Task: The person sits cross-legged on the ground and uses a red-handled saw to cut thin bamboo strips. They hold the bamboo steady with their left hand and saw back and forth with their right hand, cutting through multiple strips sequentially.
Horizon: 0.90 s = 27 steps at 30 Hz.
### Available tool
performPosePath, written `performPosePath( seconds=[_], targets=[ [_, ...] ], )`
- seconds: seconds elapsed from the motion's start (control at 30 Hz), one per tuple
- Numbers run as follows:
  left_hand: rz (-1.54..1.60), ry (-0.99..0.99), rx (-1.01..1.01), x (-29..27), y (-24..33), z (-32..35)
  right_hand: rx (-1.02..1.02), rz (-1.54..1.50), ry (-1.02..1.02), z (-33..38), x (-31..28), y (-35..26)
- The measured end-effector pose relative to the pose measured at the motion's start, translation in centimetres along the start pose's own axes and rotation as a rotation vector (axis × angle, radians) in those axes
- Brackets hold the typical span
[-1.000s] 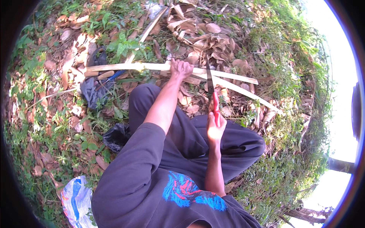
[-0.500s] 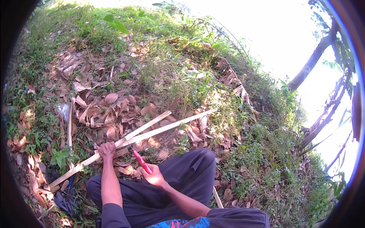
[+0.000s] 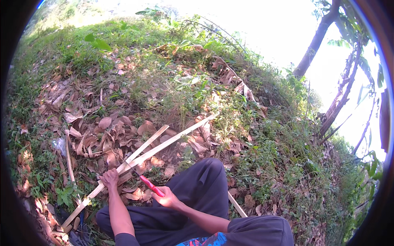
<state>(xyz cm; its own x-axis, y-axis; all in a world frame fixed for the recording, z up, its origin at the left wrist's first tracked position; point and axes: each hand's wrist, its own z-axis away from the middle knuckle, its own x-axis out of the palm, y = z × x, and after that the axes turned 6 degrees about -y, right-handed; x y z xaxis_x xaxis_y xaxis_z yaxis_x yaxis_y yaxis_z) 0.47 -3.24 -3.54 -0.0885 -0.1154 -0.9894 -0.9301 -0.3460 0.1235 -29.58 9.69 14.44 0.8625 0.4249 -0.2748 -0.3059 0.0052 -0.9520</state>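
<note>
My left hand [image 3: 110, 178] grips a long pale bamboo strip [image 3: 164, 143] that lies across the dry leaves and runs up to the right. A second, shorter pale strip [image 3: 148, 142] lies beside it, splitting off near my hand. My right hand [image 3: 166, 198] holds a knife with a red handle [image 3: 151, 185]; its dark blade points toward the strips near my left hand. I sit on the ground with my knees in dark trousers [image 3: 205, 184] bent in front of me.
Dry brown leaves [image 3: 106, 127] and grass cover the sloping ground. Another thin pale stick [image 3: 68, 156] lies at the left, and one [image 3: 238, 205] shows beside my right leg. Thin tree trunks [image 3: 316, 41] stand at the upper right.
The view has swung up from my lap to the slope ahead. Both hands keep their hold; the knife has dropped from upright to lying low against the strips.
</note>
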Motion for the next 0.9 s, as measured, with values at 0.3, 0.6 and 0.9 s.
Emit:
performPosePath(
  seconds=[0.3, 0.6, 0.9],
  targets=[
    [-0.010, -0.060, 0.008, -1.5, 0.4, 0.2, 0.008, -0.142, 0.005, 2.9, -0.8, 0.3],
    [0.012, 0.010, 0.024, -0.3, -0.6, 0.0, 0.005, -0.162, 0.002, 2.2, -0.7, 2.4],
    [0.015, 0.016, 0.070, 1.1, 0.5, -0.2, 0.047, -0.118, 0.001, 3.4, -1.3, 0.7]
  ],
)
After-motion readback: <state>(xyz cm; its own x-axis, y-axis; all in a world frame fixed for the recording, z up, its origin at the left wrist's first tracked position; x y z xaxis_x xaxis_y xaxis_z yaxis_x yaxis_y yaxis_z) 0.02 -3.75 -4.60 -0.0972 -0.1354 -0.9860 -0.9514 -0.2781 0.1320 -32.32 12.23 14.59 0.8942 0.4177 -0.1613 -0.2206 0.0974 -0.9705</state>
